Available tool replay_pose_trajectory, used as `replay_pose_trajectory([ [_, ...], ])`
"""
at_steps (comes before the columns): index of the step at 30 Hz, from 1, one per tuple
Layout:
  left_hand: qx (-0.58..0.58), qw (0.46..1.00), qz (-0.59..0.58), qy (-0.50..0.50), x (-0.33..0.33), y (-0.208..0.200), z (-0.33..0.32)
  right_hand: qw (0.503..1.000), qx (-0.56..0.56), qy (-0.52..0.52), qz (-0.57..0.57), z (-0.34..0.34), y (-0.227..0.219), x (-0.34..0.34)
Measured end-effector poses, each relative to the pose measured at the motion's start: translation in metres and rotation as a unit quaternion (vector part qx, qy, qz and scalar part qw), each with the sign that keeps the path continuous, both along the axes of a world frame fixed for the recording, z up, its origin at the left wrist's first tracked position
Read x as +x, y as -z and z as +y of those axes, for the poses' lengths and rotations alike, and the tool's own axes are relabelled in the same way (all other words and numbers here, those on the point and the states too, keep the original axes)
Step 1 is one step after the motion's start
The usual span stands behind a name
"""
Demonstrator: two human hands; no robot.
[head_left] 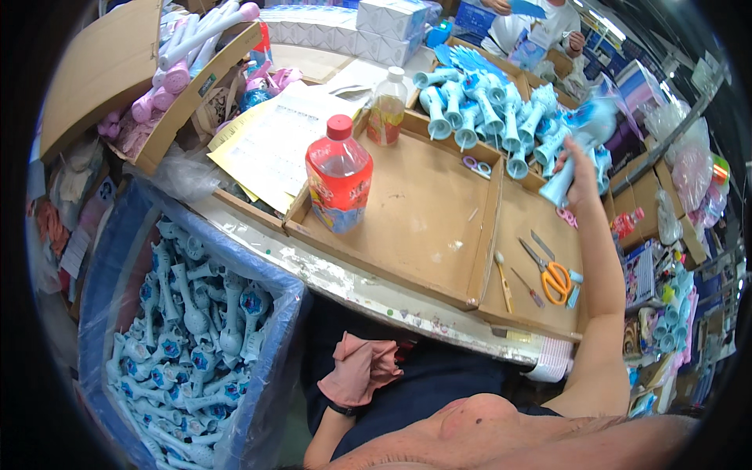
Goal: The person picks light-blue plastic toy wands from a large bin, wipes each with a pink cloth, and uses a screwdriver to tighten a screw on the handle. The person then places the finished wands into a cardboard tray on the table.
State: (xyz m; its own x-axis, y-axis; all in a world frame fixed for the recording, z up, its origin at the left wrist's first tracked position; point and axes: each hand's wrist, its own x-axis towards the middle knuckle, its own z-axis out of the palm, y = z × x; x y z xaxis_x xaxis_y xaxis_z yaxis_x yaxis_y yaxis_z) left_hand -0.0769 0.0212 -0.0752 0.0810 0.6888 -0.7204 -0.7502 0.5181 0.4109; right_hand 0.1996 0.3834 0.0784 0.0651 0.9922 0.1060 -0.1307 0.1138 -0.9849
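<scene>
My right hand, bare, reaches to the far right of the table. Its fingers are closed around a light blue plastic wand handle with a flared end, whose upper part is smeared by motion. Beside it lies a pile of similar light blue wand handles. Pink fabric like a work glove covers my left hand, which rests low at my lap with a dark band at the wrist. Its folds hide how the fingers lie.
Cardboard trays hold a red-capped bottle, a clear bottle, orange-handled scissors and small tools. A blue-lined bin of wand parts stands left. Papers and a box of pink parts lie behind. Another person is across the table.
</scene>
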Motion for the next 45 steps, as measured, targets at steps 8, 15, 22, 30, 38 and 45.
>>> replay_pose_trajectory([
  [8, 0.017, 0.999, -0.04, 0.005, -0.023, 0.024, 0.004, 0.936, 0.104, 0.096, -0.322, 0.223, 0.04, 0.002],
  [15, 0.021, 0.99, 0.008, -0.139, -0.012, 0.029, -0.003, 0.747, 0.135, 0.167, -0.63, 0.292, 0.06, 0.008],
  [22, 0.255, 0.947, 0.181, -0.078, -0.01, 0.004, -0.001, 0.687, 0.421, 0.104, -0.583, 0.179, 0.047, -0.092],
  [30, 0.256, 0.946, -0.2, -0.01, -0.001, -0.017, 0.009, 0.852, 0.415, -0.258, -0.186, -0.098, 0.119, -0.274],
  [38, -0.011, -0.213, -0.899, -0.382, -0.002, -0.069, -0.025, 0.946, 0.184, -0.251, -0.093, -0.072, 0.112, -0.298],
  [45, 0.102, -0.21, -0.872, -0.431, -0.014, -0.056, -0.032, 0.585, 0.673, -0.243, -0.382, -0.131, 0.065, -0.199],
])
